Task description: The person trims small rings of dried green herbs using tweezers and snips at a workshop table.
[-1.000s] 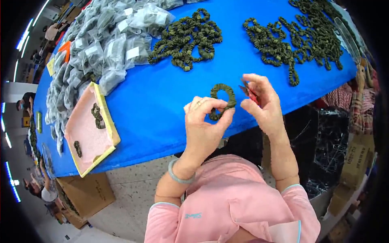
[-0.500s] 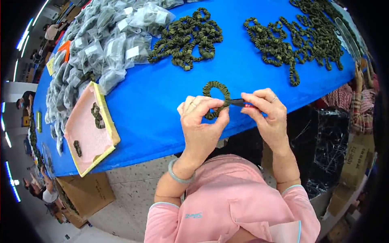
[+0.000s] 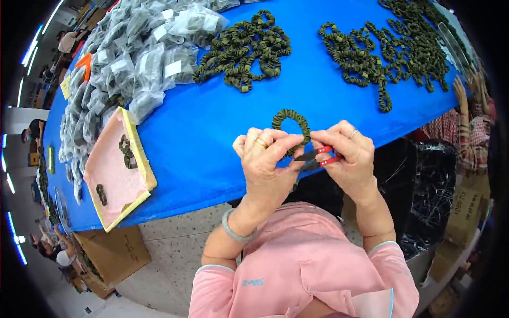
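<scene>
An olive-green scrunchie is pinched between the thumb and fingers of my left hand, held up over the table's near edge. My right hand is closed round small red-handled thread snips. Their dark blades point left, just below the scrunchie and close to my left thumb. My right fingertips are also at the right side of the scrunchie; whether they pinch a thread there is too small to tell.
A blue table bears a heap of bagged scrunchies, a pile of loose scrunchies and more scrunchies to the right. A pink-lined tray stands at left. Another person's hands are at the far right.
The scrunchie has turned and shifted slightly right in my left hand. The snips have moved down and left, their blades now below it, and my right fingertips have come up to the scrunchie.
</scene>
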Motion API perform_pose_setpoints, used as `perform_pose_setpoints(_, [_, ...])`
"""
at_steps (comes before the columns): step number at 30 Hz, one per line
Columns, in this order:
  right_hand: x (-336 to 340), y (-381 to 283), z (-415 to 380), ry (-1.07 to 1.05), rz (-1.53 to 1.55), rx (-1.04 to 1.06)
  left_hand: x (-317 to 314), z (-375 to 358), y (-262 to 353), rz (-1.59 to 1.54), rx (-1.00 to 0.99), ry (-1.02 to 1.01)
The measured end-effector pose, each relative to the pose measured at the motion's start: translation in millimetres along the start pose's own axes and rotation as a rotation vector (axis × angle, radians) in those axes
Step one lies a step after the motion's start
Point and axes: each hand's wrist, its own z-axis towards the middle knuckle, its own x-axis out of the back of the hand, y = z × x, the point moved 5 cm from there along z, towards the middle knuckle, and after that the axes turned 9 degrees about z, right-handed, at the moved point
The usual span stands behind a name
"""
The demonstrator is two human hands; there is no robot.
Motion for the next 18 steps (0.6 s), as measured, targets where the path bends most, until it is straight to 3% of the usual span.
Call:
perform_pose_setpoints(2, [-0.6, -5.3, 1.1, -0.006, -0.104, 0.101, 1.9, 0.2, 2.3, 0.048, -0.023, -0.004])
perform_pose_setpoints(8, [-4.6, -9.5, 2.3, -0.057, -0.312, 0.147, -0.9, -0.1, 1.1, 0.049, -0.034, -0.042])
perform_pose_setpoints(12, [-2.8, 7.8, 1.8, -0.022, 0.187, -0.160, -2.0, 1.2, -1.5, 0.008, 0.006, -0.047])
perform_pose_setpoints(13, [-2.4, 10.7, -0.4, -0.022, 0.187, -0.160, -1.9, 1.2, -1.4, 0.007, 0.006, -0.047])
perform_pose_setpoints(17, [-10.0, 47.0, -23.3, 0.024, 0.821, -0.612, -15.1, -5.3, -18.6, -0.539, 0.461, -0.268])
perform_pose_setpoints(18, [-9.9, 44.5, -22.0, 0.025, 0.821, -0.614, -14.9, -5.4, -19.0, -0.539, 0.461, -0.269])
